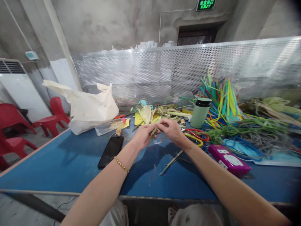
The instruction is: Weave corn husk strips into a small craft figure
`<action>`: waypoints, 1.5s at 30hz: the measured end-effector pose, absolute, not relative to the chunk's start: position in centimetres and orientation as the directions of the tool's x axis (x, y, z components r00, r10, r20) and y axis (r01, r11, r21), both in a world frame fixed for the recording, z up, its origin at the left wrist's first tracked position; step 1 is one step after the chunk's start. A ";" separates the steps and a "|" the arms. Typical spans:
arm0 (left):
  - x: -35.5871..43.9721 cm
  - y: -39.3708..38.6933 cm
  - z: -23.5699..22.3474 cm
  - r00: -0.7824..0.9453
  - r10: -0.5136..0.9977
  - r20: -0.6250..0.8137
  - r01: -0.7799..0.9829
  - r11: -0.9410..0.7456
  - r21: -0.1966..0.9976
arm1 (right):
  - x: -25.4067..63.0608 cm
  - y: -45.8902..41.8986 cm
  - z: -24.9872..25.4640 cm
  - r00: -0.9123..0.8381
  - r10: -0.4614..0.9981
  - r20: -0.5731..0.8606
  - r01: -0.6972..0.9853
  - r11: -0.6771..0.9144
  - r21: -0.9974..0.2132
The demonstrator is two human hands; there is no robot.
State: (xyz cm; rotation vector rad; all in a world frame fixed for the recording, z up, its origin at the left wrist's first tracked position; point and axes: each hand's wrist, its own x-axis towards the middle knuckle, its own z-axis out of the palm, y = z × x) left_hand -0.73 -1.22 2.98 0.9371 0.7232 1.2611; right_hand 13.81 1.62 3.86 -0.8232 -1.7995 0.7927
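My left hand (144, 136) and my right hand (171, 129) meet over the middle of the blue table, fingers pinched close together. Between them is a greenish, dry-looking piece of corn husk (154, 133), partly covered by the fingers. A pale, petal-like bunch of husk (145, 113) rises just beyond my left hand; whether it joins the held piece I cannot tell. More husk strips (168, 110) lie behind the hands. Scissors with red and yellow handles (197, 135) rest beside my right wrist. A loose stalk (171, 163) lies between my forearms.
Left are a white plastic bag (94, 105), a clear bottle (109, 126) and a black phone (110, 152). Right stand a green tumbler (200, 114), colourful strips (227, 102), tangled cords (249, 131) and a purple box (229, 159). A perforated metal screen (141, 72) borders the back.
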 end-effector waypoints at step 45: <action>-1.9 0.1 2.4 -0.026 0.996 0.081 -0.469 -0.084 0.879 | 13.3 0.6 3.8 -0.255 0.676 0.691 0.647 0.650 -0.398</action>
